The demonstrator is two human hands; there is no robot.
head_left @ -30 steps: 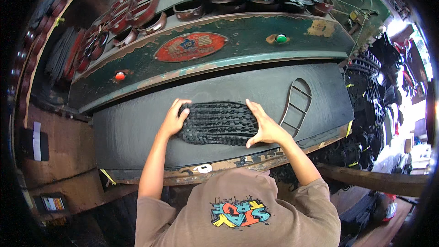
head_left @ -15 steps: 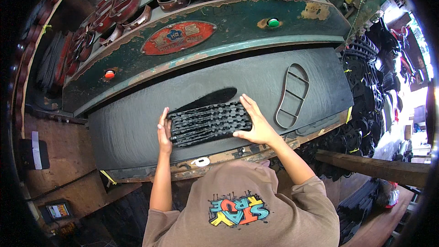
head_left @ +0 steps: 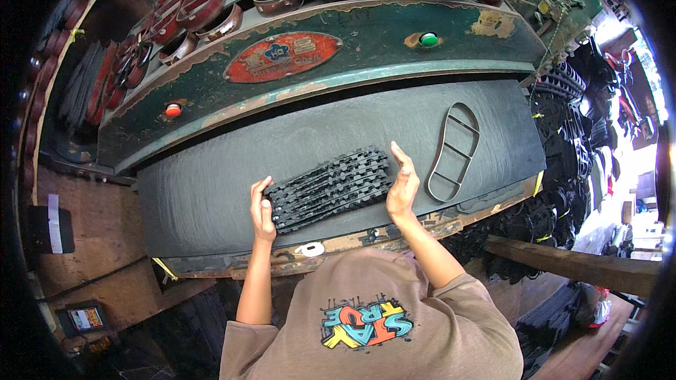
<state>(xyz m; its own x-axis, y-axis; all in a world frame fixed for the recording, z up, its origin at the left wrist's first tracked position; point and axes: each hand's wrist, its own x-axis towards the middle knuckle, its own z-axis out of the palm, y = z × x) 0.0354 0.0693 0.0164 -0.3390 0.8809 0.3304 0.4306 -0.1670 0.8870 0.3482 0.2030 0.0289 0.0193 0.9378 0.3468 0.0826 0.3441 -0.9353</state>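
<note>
A bundle of black rubber-looking strips with toothed edges [head_left: 329,186] lies on the dark, scuffed work board in front of me, tilted up toward the right. My left hand [head_left: 262,207] stands at its left end, thumb and fingers stretched and touching or nearly touching the strip ends. At the other end my right hand [head_left: 403,186] is upright with its palm turned inward and fingers extended; whether it touches the strips I cannot tell. To the right of that hand rests a sole-shaped metal cutting die [head_left: 454,153] with crossbars.
Behind the board [head_left: 197,190] rises a green machine beam [head_left: 380,39] with a red button [head_left: 172,110] and a green button [head_left: 428,40]. Red metal dies [head_left: 278,0] stand on top. A white roll [head_left: 310,249] sits by the front edge. Black pieces [head_left: 563,169] hang at right.
The bundle has turned, its right end now higher, and its strips lie more unevenly. The black sole-shaped piece behind it no longer shows. My right hand has turned upright and shifted slightly right.
</note>
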